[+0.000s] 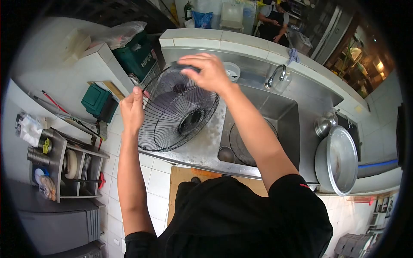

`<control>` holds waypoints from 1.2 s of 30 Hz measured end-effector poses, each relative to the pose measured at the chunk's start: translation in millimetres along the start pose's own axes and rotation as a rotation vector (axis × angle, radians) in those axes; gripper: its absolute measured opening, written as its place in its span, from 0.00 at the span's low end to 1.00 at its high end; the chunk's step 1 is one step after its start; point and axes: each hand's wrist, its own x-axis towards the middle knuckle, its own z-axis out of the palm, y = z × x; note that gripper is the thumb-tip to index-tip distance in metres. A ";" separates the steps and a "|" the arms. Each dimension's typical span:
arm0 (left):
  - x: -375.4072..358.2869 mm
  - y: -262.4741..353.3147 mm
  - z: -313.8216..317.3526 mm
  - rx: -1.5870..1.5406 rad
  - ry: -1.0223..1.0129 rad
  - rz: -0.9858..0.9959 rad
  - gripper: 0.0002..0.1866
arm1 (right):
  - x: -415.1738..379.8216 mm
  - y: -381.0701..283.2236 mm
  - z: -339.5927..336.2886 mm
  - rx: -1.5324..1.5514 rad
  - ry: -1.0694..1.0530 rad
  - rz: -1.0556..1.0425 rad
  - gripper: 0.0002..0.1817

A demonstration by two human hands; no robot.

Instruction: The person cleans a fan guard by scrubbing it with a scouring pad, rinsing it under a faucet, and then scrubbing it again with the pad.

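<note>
A black wire fan guard (172, 124) stands tilted on the steel counter, left of the sink (292, 124). My left hand (132, 111) grips its left rim, thumb pointing up. At the guard's upper edge, my right hand (208, 72) curls its fingers over a dark, flat piece (186, 67); I cannot tell what this piece is. Inside the basin lies a second round wire guard (243, 146), partly hidden by my right forearm. A small metal cup (226, 154) is beside it. Water runs from the tap (275, 77).
A white bowl (232, 71) sits behind the sink. To the right, a large metal basin (337, 161) leans near metal pots (325, 124). A low tiled wall (245, 45) borders the back, with a person (274, 23) beyond it. A green bin (98, 102) stands left.
</note>
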 end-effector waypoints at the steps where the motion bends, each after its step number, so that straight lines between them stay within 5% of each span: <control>1: -0.5 -4.1 -3.5 -0.024 0.017 -0.029 0.41 | -9.5 23.5 -0.9 0.010 -0.017 0.134 0.16; 2: -0.8 -10.2 -7.7 -0.047 0.035 -0.057 0.41 | -15.7 39.4 -2.1 0.022 -0.035 0.266 0.16; 7: 1.3 -16.3 -23.4 -0.025 0.008 -0.098 0.38 | -19.5 28.9 -3.6 0.091 -0.016 0.188 0.17; 10: 9.2 -4.5 -23.1 0.377 0.018 -0.025 0.28 | -15.5 21.4 -2.9 0.103 -0.012 0.203 0.17; 12: 22.2 -1.0 -15.1 0.515 0.085 0.454 0.15 | -13.4 17.8 -5.4 0.083 -0.023 0.209 0.17; 14: 15.3 26.6 1.8 0.484 0.098 0.356 0.15 | -10.9 14.2 -7.2 0.051 -0.053 0.174 0.19; 16: 11.6 46.0 9.7 0.430 0.012 -0.063 0.17 | -11.5 15.8 -7.8 0.053 -0.050 0.198 0.19; 20: 13.6 47.0 18.5 0.313 -0.017 0.003 0.25 | -2.8 -1.9 1.7 -0.001 0.044 0.186 0.22; 25: 15.1 47.0 37.1 0.253 0.023 0.021 0.44 | 12.8 -62.4 21.7 -0.042 -0.006 -0.074 0.18; 28: 12.2 51.4 30.8 0.252 0.007 -0.016 0.44 | 7.8 -31.7 12.0 0.001 0.057 -0.082 0.18; 33: 6.5 48.7 19.4 0.260 0.017 -0.119 0.46 | -14.8 2.1 4.4 -0.146 0.131 0.243 0.19; 36: 9.8 52.0 21.7 0.312 0.054 -0.124 0.45 | -2.5 -47.4 19.6 -0.095 0.161 0.078 0.18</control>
